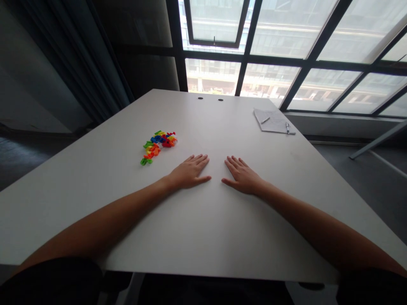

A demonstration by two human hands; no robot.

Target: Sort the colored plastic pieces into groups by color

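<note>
Left hand (189,171) and right hand (243,175) lie flat on the white tabletop (219,228), fingers spread, both open and holding nothing. A loose heap of coloured plastic pieces (158,146) sits near the left hand; the pieces overlap, so the topmost lift cleanest.

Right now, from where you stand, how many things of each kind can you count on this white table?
Hands: 2, left hand, right hand
Heap of coloured plastic pieces: 1, pieces too jumbled to count
Sheet of paper: 1
Pens: 2
Total: 6, counting the heap once
</note>
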